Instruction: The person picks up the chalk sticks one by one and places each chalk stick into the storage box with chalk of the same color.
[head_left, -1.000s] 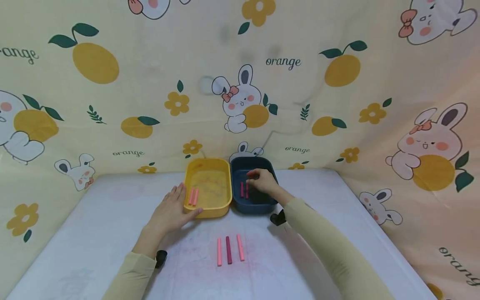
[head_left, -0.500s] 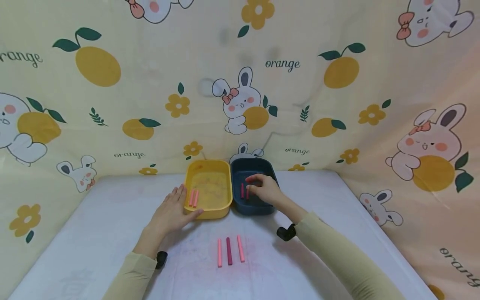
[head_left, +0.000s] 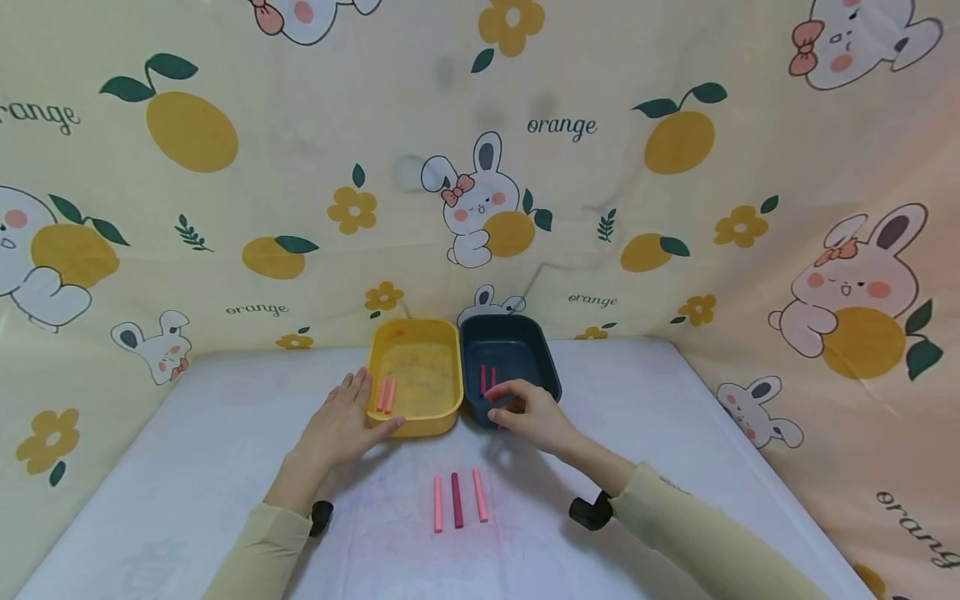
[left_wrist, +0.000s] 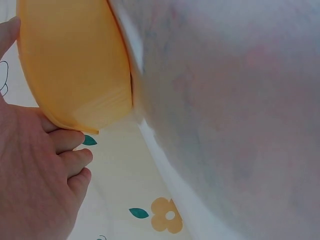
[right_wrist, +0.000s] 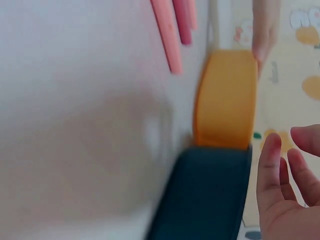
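Observation:
My left hand (head_left: 342, 423) rests against the near left corner of a yellow plastic box (head_left: 417, 427), its fingers along the side and its thumb at the front. Two light pink chalk sticks (head_left: 386, 395) lie inside that box. Over the front of the dark blue box (head_left: 557, 379) beside it hovers my right hand (head_left: 534, 419); the right wrist view shows a gap between its thumb and fingers (right_wrist: 270, 165), holding nothing. Two dark pink chalk sticks (head_left: 483, 380) lie in the blue box, partly overlapped by the hand.
On the white cloth in front of the boxes lie a light pink chalk stick (head_left: 438, 503), a dark magenta one (head_left: 457, 500) and another light pink one (head_left: 481, 495). A printed curtain (head_left: 300, 167) rises behind the boxes at the far table edge.
My right hand has drawn back from inside the blue box to above its front rim, its fingers parting from the dark pink chalk. The left hand stays in place.

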